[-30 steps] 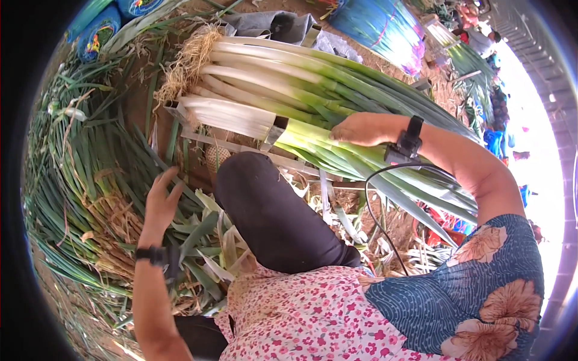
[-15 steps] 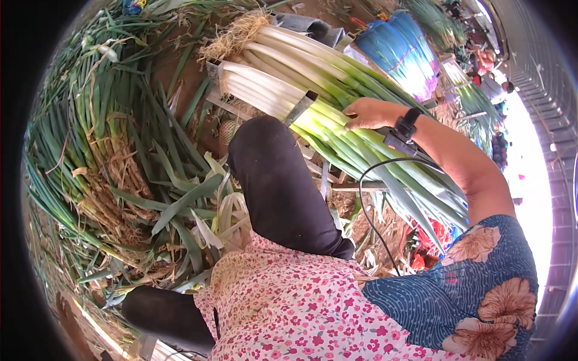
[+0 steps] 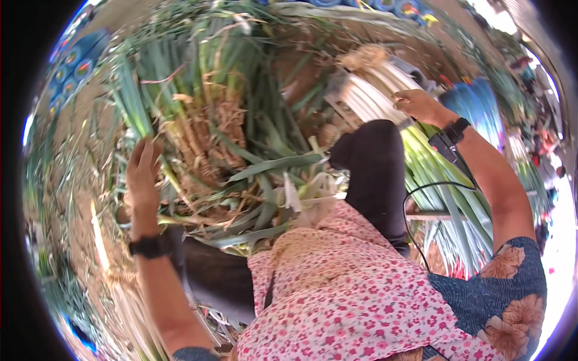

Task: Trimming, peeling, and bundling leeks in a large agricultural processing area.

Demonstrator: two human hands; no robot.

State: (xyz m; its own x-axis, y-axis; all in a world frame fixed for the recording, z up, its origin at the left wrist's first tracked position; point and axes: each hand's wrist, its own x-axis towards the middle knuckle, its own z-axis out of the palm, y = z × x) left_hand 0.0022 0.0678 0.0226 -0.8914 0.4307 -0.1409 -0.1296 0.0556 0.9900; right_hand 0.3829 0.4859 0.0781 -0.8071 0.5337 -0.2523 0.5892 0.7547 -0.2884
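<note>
On the left, my left hand point(image 3: 143, 177) reaches up to the edge of a heap of untrimmed leeks point(image 3: 208, 126) with dry brown outer leaves and long green tops. Its fingers are stretched out, slightly blurred, against the green leaves. My right hand point(image 3: 421, 107) lies over the cleaned leeks point(image 3: 415, 150) on the right, near where white stalks turn green. Its fingers are loosely bent and not wrapped round any stalk. The cleaned leeks rest in a low rack with metal uprights, their roots point(image 3: 364, 58) at the far end.
Loose stripped leaves point(image 3: 271, 168) lie between the heap and my dark-trousered knee point(image 3: 376, 162). A black cable point(image 3: 409, 210) loops beside my right arm. Blue wrapped bundles point(image 3: 472, 105) stand at the far right. More white stalks point(image 3: 132, 301) lie at the lower left.
My view has swung left, so the scene has shifted right. My left hand has come into view at the untrimmed heap. The right hand has moved along the stalks toward the white ends.
</note>
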